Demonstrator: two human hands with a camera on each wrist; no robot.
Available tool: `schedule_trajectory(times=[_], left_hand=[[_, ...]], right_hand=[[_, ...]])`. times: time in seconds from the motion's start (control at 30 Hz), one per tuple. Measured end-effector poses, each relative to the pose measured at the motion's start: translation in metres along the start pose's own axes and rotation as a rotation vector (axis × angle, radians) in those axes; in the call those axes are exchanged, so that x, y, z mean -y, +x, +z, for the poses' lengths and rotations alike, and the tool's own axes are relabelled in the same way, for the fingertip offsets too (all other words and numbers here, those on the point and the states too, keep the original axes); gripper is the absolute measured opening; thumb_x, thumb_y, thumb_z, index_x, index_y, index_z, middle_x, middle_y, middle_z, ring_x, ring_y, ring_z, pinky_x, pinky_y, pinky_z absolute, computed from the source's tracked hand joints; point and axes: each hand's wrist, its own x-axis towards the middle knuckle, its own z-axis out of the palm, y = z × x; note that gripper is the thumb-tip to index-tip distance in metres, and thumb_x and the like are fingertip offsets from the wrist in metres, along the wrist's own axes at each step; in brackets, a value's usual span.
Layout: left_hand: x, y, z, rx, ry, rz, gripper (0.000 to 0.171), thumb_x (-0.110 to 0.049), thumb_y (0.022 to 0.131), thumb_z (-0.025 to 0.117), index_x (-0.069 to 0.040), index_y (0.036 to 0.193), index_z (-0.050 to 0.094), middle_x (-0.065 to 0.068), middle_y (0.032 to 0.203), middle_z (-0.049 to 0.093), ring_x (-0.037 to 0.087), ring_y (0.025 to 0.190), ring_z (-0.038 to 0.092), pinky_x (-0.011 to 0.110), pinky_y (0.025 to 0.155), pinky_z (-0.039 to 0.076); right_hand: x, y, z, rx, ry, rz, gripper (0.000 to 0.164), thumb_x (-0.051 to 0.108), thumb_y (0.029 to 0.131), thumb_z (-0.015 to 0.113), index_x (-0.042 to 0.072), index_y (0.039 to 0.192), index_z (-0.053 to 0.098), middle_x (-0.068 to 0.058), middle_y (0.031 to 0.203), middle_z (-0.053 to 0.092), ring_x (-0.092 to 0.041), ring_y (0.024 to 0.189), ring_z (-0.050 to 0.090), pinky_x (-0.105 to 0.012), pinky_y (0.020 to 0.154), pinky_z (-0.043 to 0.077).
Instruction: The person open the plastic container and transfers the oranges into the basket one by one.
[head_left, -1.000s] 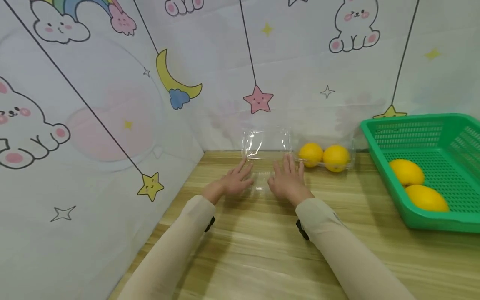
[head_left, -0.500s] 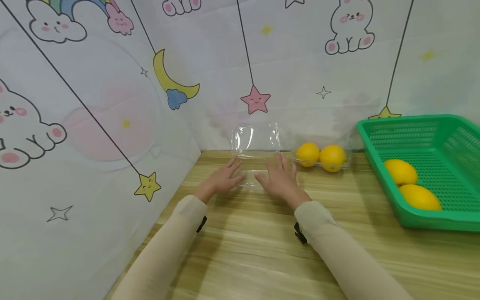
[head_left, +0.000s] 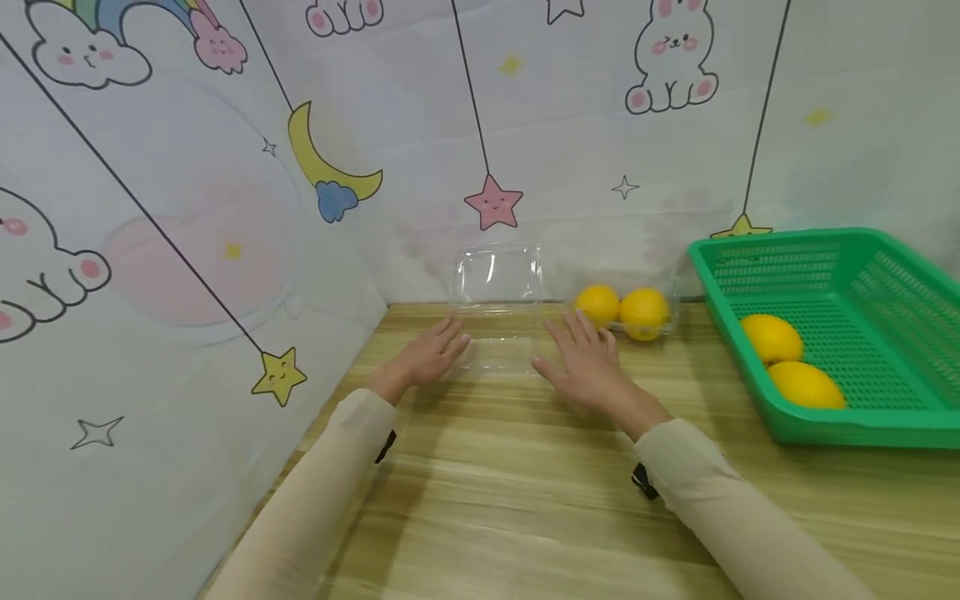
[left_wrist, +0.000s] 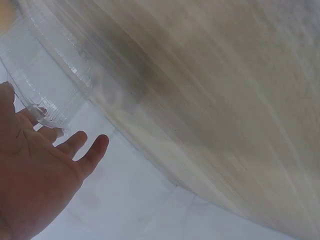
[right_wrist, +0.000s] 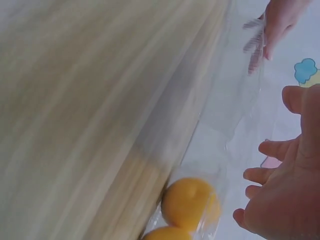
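Observation:
A see-through plastic clamshell box stands on the table by the back wall, its clear lid raised against the wall. I see no fruit in it. My left hand is at the box's left side with fingers extended; in the left wrist view its fingertips are at the clear plastic edge. To the right of the box, my right hand has its fingers spread and holds nothing. Just behind it, a second clear box contains two round yellow-orange fruits, partly covered by my fingers.
A green plastic basket stands on the right, with two yellow-orange fruits along its left wall. Wood-grain table extends in front of my arms. A patterned cloth wall borders the back and left.
My right hand has moved away from the first box to the right, widening the gap between my hands. Earlier, the box slid slightly left. The head view has turned a little right.

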Motion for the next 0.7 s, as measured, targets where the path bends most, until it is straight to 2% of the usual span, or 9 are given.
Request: schedule_trajectory(times=[0.23,0.33,0.4,0.5,0.6,0.7], left_hand=[[-0.011,-0.009,-0.01,-0.052,0.106,-0.05,0.065,-0.043,0.116,0.025,-0.005,0.17,0.019,0.023,0.177,0.005,0.044,0.163,0.006,0.071,0.125,0.015],[-0.028,-0.01,-0.013,-0.074,0.14,-0.043,0.067,-0.043,0.116,0.029,-0.006,0.17,0.016,0.022,0.177,0.003,0.04,0.164,0.001,0.07,0.126,0.013],[-0.045,-0.009,-0.012,-0.081,0.166,-0.018,0.07,-0.045,0.115,0.032,-0.006,0.17,0.014,0.02,0.178,0.002,0.037,0.165,-0.001,0.065,0.129,0.01],[-0.082,-0.003,-0.008,-0.065,0.215,0.045,0.075,-0.047,0.114,0.039,-0.005,0.17,0.012,0.018,0.178,0.003,0.034,0.165,0.0,0.057,0.131,0.007],[-0.12,0.006,0.0,-0.034,0.252,0.113,0.079,-0.047,0.113,0.045,-0.005,0.17,0.012,0.016,0.178,0.007,0.032,0.165,0.004,0.053,0.132,0.007],[-0.151,0.019,0.012,-0.001,0.286,0.148,0.082,-0.048,0.111,0.049,-0.005,0.17,0.011,0.013,0.178,0.009,0.03,0.165,0.008,0.051,0.132,0.01]], right_hand=[[-0.013,-0.008,-0.019,0.002,-0.005,0.013,0.073,0.038,0.111,0.054,-0.001,0.166,0.025,-0.029,0.174,0.012,-0.046,0.162,0.001,-0.07,0.124,0.003],[-0.023,-0.009,-0.027,-0.014,0.0,0.041,0.078,0.036,0.109,0.058,-0.002,0.166,0.022,-0.029,0.174,0.01,-0.046,0.162,-0.001,-0.069,0.125,0.005],[-0.031,-0.009,-0.032,-0.031,-0.003,0.07,0.08,0.035,0.108,0.06,-0.004,0.166,0.021,-0.03,0.174,0.009,-0.047,0.162,0.0,-0.07,0.125,0.005],[-0.043,-0.011,-0.038,-0.045,-0.031,0.12,0.083,0.033,0.107,0.062,-0.007,0.165,0.018,-0.032,0.173,0.007,-0.048,0.162,-0.002,-0.07,0.126,0.005],[-0.052,-0.013,-0.043,-0.044,-0.075,0.168,0.085,0.034,0.106,0.062,-0.009,0.165,0.017,-0.033,0.173,0.004,-0.049,0.161,-0.004,-0.07,0.126,0.004],[-0.058,-0.013,-0.045,-0.042,-0.108,0.199,0.088,0.034,0.106,0.063,-0.01,0.164,0.014,-0.033,0.173,0.002,-0.048,0.161,-0.005,-0.069,0.127,0.001]])
